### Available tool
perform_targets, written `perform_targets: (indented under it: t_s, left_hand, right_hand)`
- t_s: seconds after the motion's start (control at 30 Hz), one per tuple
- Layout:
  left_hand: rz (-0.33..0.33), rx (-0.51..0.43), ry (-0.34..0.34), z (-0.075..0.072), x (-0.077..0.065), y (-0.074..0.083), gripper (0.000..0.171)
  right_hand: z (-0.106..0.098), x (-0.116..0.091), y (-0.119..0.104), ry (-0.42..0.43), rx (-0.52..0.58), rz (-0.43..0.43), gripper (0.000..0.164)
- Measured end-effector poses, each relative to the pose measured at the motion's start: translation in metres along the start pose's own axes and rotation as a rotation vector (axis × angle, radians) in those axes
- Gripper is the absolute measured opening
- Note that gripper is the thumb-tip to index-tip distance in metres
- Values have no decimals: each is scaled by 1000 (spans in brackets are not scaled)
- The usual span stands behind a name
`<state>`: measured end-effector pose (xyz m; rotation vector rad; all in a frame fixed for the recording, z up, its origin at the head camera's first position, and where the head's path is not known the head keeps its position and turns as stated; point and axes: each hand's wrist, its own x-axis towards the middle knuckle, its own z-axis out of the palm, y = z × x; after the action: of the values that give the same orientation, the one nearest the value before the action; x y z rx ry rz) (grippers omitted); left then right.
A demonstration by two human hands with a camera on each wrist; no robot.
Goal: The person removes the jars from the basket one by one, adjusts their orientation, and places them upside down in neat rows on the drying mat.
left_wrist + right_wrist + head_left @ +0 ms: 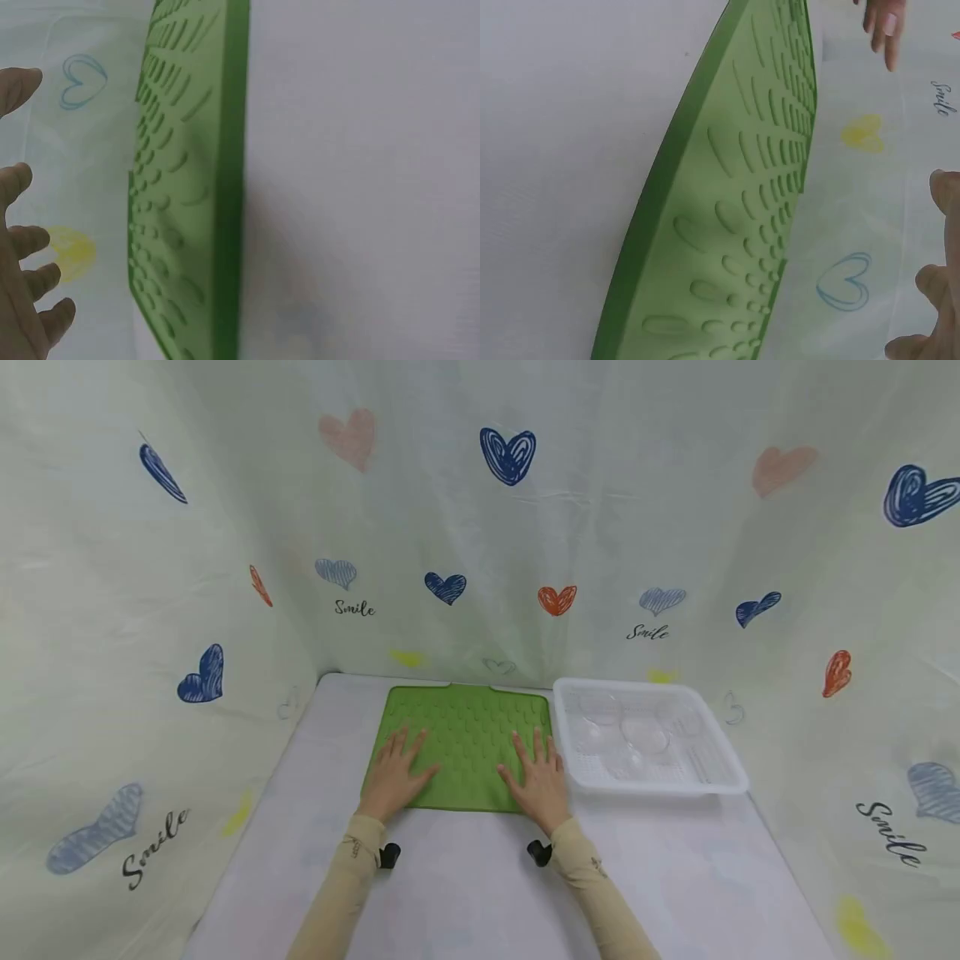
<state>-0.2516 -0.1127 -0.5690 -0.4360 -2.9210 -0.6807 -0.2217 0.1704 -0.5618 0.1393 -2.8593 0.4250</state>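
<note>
Looks makeshift and booth-like, screened on three sides by a heart-and-"Smile"-printed curtain (480, 535) around a white counter (465, 893).

A white basket (656, 788) holding clear items (647, 737) stands right of centre on the whitish worktop (465, 893); a pale curtain (637, 410) printed with hearts (509, 458) and "Smile" lettering (355, 608) fills the upper frame.

Both arms (341, 881) (603, 889) forward, fingers (417, 744) (539, 747) spread
</note>
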Motion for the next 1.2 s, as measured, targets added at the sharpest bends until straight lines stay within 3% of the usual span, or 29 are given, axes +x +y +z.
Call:
perform_targets:
  t_s: [0.23,0.47,0.6,0.7,0.77,0.93,1.2]
  left_hand:
    - [-40,-40,-26,11,-23,-7,75]
    - [-47,-50,-91,13,-46,-9,78]
    - [-26,-38,-79,15,-54,-11,78]
    - [-26,-33,-102,17,-58,-13,77]
    - [-38,-36,-125,15,-61,-15,77]
    - [-54,-34,-150,12,-69,-19,72]
    - [-43,-29,-145,17,-69,-19,69]
  right_hand:
    - [-14,-14,8,119,94,-3,68]
    - [-39,-21,25,356,228,-27,63]
    - [-60,-18,46,479,227,30,60]
    - [-74,-18,69,529,194,133,62]
    - [-81,-17,82,540,189,221,65]
    - [-88,-15,107,468,228,445,81]
    - [-90,-9,133,383,192,652,107]
